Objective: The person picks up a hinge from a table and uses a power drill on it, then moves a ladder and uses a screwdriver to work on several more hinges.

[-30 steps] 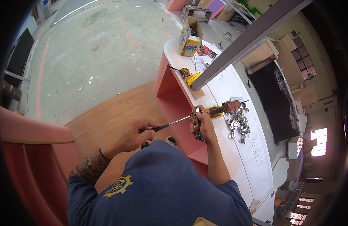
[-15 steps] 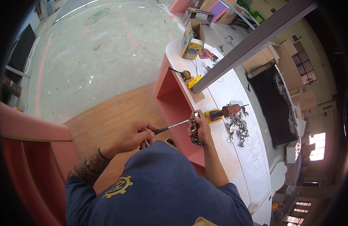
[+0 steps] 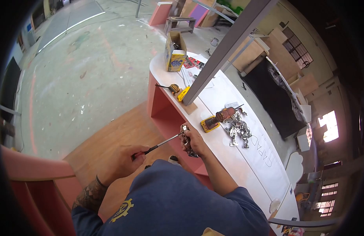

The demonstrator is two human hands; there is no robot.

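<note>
My left hand [image 3: 127, 158] is closed on the handle end of a screwdriver [image 3: 161, 144]. The handle is black and red, and the metal shaft slants up toward my right hand [image 3: 194, 142]. That hand is wrapped around a metal cabinet hinge [image 3: 184, 129], whose shiny end shows above the fingers; more metal parts lie in the palm, partly hidden. The screwdriver's tip meets the hinge. Just beyond, on the white top, rests a cordless drill [image 3: 222, 116] with a yellow battery. Beside the drill lies a pile of metal hinges [image 3: 240, 131].
The white-topped pink counter [image 3: 225, 167] runs along my right. A grey post [image 3: 229, 51] rises from it. Near its far end are a cardboard box [image 3: 175, 53], a tape measure [image 3: 173, 89] and a yellow tool [image 3: 184, 93]. Pink furniture [image 3: 36, 165] stands at left.
The view has shifted, so the counter and its things appear further left. My left hand has turned and moved back along the screwdriver handle, showing its red part. The right hand still holds the hinge.
</note>
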